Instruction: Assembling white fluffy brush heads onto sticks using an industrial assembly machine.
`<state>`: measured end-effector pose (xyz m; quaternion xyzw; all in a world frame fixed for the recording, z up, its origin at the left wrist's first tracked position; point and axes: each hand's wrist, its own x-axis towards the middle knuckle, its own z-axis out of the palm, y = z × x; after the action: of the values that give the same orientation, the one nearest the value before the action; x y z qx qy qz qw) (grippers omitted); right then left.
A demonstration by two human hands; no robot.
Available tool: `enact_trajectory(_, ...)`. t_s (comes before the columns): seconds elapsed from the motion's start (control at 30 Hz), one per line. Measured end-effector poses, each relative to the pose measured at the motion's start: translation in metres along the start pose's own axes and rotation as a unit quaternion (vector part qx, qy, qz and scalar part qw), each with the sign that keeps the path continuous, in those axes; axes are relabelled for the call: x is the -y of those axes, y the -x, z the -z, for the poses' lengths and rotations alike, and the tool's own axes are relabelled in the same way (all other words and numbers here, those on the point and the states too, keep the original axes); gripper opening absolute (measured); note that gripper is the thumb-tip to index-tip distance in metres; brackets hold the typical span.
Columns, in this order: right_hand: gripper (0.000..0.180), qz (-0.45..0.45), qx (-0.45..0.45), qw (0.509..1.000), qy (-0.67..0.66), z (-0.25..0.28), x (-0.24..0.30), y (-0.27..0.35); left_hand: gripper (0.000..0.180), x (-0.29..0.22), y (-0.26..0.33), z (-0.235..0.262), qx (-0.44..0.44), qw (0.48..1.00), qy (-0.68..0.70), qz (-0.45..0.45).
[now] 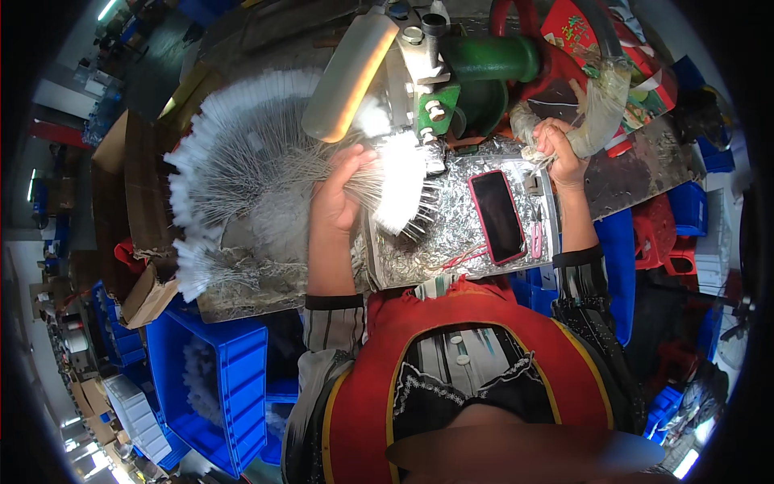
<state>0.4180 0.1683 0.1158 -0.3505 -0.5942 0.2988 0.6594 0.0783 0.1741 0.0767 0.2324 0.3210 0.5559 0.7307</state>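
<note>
My left hand is wrapped round a bundle of thin-wired brushes, whose white bristle heads sit brightly lit under the lamp. Left of it, a large fan-shaped pile of similar brushes spreads over the bench, wires inward and white tips outward. My right hand is closed on the end of a curved lever wrapped in yellowed clear plastic. Between my hands stands a green hand press, its lower front close to the brush heads in my left hand.
A long lamp hangs over the brushes. On the silvery work tray lie a phone in a red case and a small pink-handled tool. Cardboard boxes stand left; a blue crate sits below. Red packaging lies back right.
</note>
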Motion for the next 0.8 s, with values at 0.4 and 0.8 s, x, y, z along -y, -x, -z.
enact_trajectory(0.4,0.024,-0.193,-0.086,0.977,0.013,-0.009,0.069,-0.028,0.024,-0.003,-0.016,0.011,-0.093,0.995,-0.006,-0.032)
enact_trajectory(0.8,0.020,-0.200,-0.082,0.976,-0.028,-0.006,0.064,-0.027,0.024,-0.005,-0.017,0.002,-0.109,0.993,-0.012,-0.047)
